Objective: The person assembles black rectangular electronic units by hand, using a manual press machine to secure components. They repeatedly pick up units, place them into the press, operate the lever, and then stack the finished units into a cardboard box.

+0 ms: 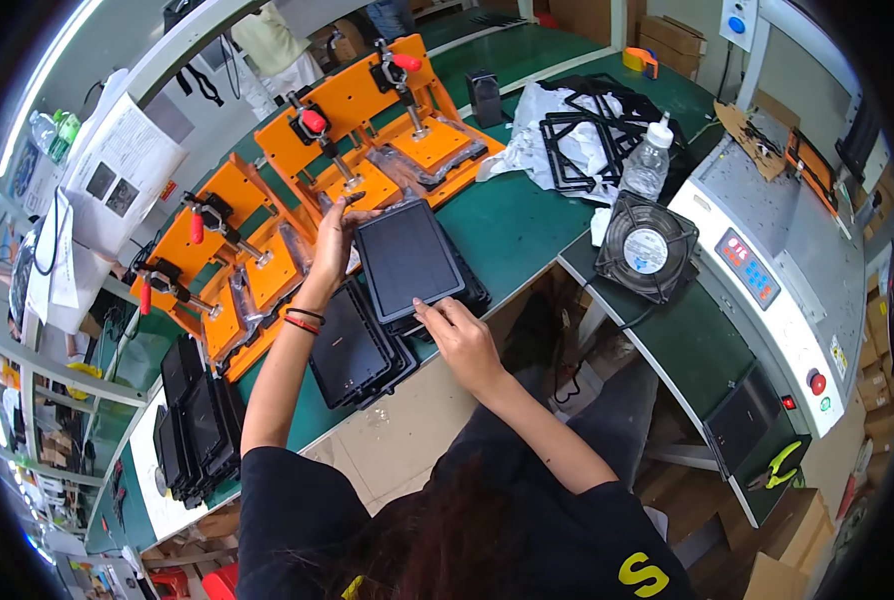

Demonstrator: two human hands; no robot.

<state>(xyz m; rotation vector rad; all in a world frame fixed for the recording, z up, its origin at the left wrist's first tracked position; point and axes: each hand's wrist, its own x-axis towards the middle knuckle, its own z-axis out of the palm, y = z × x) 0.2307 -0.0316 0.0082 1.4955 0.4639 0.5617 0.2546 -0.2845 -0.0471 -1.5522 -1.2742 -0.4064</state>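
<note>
A dark rectangular tablet-like panel (412,258) with a grey border lies on top of a stack of black frames. My left hand (332,245) is at its upper left corner, fingers partly closed. A small dark bit shows at those fingertips, too small to name. My right hand (459,342) is closed, thumb and fingers pinched at the panel's near edge. Beside the stack, under my left forearm, lie black rectangular housings (355,350). Just beyond my left hand stands an orange clamp fixture (332,180) with red-tipped handles.
A second orange fixture (195,255) stands left, near more stacked black housings (199,430). Black frames (579,150) lie on white wrapping at the back. A clear bottle (647,165) and round fan (647,248) sit right, before a white machine (757,270). Yellow-green pliers (779,467) lie low right.
</note>
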